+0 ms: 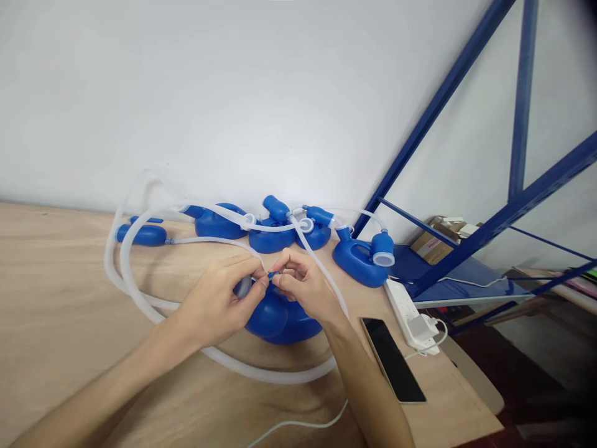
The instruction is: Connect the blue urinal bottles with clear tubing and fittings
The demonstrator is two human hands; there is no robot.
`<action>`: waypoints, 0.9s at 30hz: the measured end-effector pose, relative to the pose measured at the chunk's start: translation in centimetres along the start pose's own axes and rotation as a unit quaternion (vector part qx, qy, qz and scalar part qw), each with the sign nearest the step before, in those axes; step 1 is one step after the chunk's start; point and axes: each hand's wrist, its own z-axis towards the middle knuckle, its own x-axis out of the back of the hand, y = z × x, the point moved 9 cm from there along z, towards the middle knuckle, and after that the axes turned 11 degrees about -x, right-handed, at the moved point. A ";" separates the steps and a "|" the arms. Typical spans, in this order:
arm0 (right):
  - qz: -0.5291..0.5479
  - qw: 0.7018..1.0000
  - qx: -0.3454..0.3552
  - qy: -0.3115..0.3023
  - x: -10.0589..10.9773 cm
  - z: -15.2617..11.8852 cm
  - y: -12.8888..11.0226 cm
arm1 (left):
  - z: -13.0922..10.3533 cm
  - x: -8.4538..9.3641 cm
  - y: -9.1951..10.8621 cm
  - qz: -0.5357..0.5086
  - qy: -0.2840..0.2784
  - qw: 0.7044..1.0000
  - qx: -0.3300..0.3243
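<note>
My left hand (228, 295) is closed in a pinch, its thumb and forefinger meeting at a small blue fitting (272, 275). Opposite it, my right hand (303, 283) pinches the same fitting from the right, fingers curled. Just below both hands sits a blue plastic urinal bottle (284, 326), partly covered by my fingers. A thin translucent tube (209, 240) runs from a blue squeeze bulb (142, 235) on the left to near my left fingertips; its end is hidden there. A thicker white hose (275, 375) loops around the bottle and beneath my forearms.
Several more blue urinal bottles (361, 264) stand along the wall, joined with hoses. A phone (393, 359) and a white power strip (410, 314) with a plugged-in charger lie at the right. A blue metal shelf (448, 258) holding a cardboard box (433, 242) adjoins the table (56, 298).
</note>
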 end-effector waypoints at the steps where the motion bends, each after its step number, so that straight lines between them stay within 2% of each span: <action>1: -0.001 1.000 -0.004 0.001 0.0 0.0 0.1 | 0.0 0.0 -0.1 -0.003 -0.001 1.000 0.002; 10: 0.026 0.997 -0.058 -0.032 -0.4 0.2 0.6 | -0.1 -0.3 0.3 -0.012 -0.016 1.000 -0.017; 19: 0.022 0.999 -0.018 -0.038 -0.1 0.0 0.0 | 0.0 0.6 1.5 0.000 0.025 0.999 -0.042; 23: 0.018 0.999 -0.011 -0.026 -0.1 -0.2 -0.3 | 0.0 0.6 0.9 -0.020 0.028 0.999 -0.028; 27: 0.021 0.999 -0.023 -0.011 0.1 -0.3 -0.5 | -0.3 0.8 0.1 -0.038 0.062 0.997 -0.008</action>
